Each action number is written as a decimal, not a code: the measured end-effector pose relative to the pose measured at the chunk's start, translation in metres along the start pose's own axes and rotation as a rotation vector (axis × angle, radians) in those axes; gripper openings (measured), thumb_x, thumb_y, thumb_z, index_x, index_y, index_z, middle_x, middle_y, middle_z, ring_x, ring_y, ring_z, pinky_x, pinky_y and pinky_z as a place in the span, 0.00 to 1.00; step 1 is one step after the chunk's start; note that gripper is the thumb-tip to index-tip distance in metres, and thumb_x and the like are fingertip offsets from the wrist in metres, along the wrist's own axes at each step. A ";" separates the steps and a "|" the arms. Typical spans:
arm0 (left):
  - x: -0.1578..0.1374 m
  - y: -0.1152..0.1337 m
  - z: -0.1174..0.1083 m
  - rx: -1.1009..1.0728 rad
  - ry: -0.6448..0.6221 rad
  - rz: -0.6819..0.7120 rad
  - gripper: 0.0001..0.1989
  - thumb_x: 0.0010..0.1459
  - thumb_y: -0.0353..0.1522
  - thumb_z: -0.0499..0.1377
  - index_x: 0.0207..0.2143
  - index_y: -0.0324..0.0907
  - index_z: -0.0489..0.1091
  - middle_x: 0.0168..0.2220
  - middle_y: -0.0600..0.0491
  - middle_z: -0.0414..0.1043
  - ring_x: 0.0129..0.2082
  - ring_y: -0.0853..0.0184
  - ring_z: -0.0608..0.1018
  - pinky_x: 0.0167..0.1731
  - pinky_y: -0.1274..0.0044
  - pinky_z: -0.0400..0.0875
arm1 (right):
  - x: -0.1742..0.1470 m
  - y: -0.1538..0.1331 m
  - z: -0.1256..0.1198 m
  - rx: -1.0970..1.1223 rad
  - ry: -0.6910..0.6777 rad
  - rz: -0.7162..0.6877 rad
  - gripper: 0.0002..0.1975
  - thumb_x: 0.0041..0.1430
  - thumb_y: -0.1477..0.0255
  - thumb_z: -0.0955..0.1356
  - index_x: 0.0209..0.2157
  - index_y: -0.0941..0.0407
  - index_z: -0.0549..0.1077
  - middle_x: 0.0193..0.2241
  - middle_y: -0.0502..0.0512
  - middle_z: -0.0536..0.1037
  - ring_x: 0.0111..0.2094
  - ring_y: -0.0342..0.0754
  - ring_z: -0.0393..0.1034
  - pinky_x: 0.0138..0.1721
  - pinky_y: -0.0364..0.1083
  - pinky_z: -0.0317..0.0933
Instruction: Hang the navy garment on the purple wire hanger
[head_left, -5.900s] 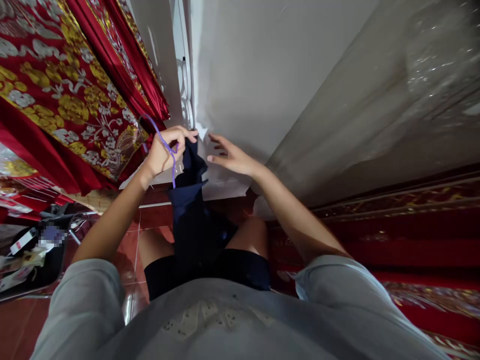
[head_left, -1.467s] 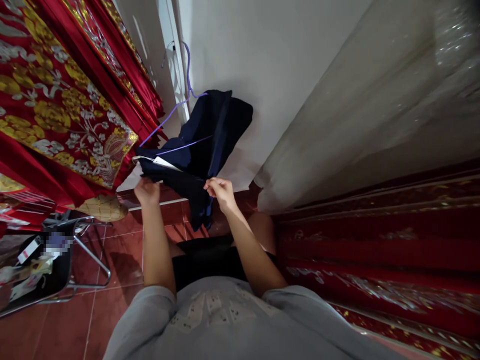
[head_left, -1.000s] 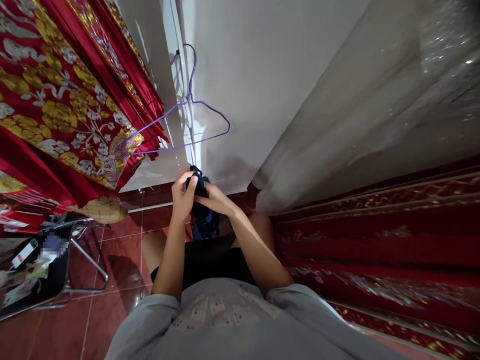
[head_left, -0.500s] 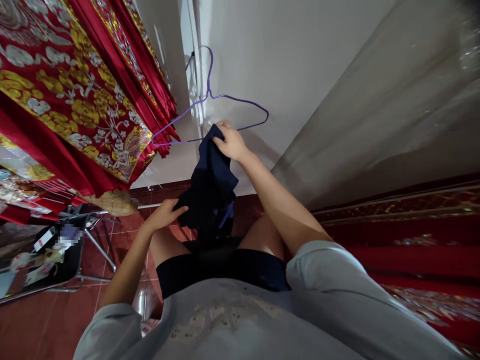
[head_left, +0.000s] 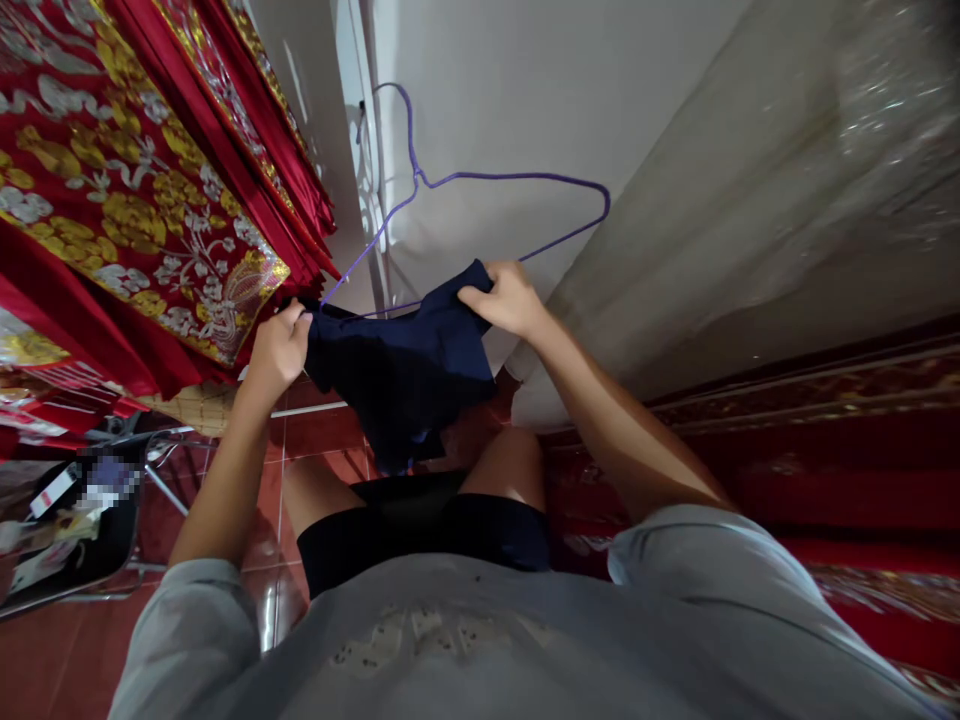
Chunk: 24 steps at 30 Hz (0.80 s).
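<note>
A dark navy garment (head_left: pixel 420 350), its exact kind not clear, is stretched between my two hands. My left hand (head_left: pixel 279 350) pinches its left upper edge near the red hanging cloth. At the other upper end, my right hand (head_left: pixel 508 297) grips the fabric with the thumb on top. The purple wire hanger (head_left: pixel 517 177) hangs against the white wall just above. Its lower bar passes at the garment's upper edge; whether it runs inside or behind the cloth, I cannot tell. The garment's lower part bunches downward above my knees.
Red cloth with gold and silver embroidery (head_left: pixel 150 200) hangs at the left. Below it stands a black folding chair (head_left: pixel 124 545) with small items on it. Translucent plastic sheeting (head_left: pixel 712 260) covers the right side, above more red fabric (head_left: pixel 862 490). Red tiles (head_left: pixel 322 440) form the floor.
My left hand has risen and gripped the garment's upper left edge. My right hand has moved right and slightly down. The bunched garment is now spread wide, and the hanger looks wider.
</note>
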<state>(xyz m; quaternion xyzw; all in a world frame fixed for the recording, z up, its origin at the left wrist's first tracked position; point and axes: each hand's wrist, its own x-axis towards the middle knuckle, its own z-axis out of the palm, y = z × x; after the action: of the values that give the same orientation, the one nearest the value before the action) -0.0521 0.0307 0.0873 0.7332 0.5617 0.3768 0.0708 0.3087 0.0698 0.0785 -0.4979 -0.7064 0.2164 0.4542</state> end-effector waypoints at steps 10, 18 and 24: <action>0.074 0.050 0.033 -0.313 -0.052 0.225 0.08 0.65 0.30 0.57 0.46 0.43 0.70 0.39 0.49 0.76 0.45 0.63 0.80 0.53 0.69 0.72 | -0.013 -0.011 0.011 0.255 -0.111 0.030 0.10 0.51 0.71 0.71 0.20 0.55 0.69 0.22 0.51 0.73 0.28 0.46 0.68 0.32 0.45 0.64; 0.077 0.033 0.007 -0.086 -0.079 0.294 0.10 0.59 0.24 0.54 0.38 0.44 0.73 0.36 0.50 0.75 0.41 0.61 0.76 0.52 0.67 0.70 | -0.007 0.007 -0.013 0.030 0.532 -0.054 0.06 0.59 0.67 0.68 0.33 0.54 0.72 0.41 0.60 0.81 0.45 0.54 0.76 0.50 0.56 0.70; 0.084 0.021 0.008 -0.114 -0.058 0.285 0.07 0.58 0.26 0.58 0.37 0.45 0.72 0.35 0.50 0.70 0.39 0.61 0.74 0.53 0.66 0.70 | -0.019 -0.002 -0.026 -0.019 0.653 -0.114 0.12 0.62 0.60 0.68 0.32 0.53 0.69 0.33 0.57 0.77 0.37 0.52 0.76 0.44 0.53 0.71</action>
<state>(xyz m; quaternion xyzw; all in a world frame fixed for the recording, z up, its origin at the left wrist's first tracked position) -0.0239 0.0992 0.1324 0.8108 0.4274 0.3929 0.0741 0.3312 0.0478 0.0846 -0.5051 -0.5523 0.0131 0.6631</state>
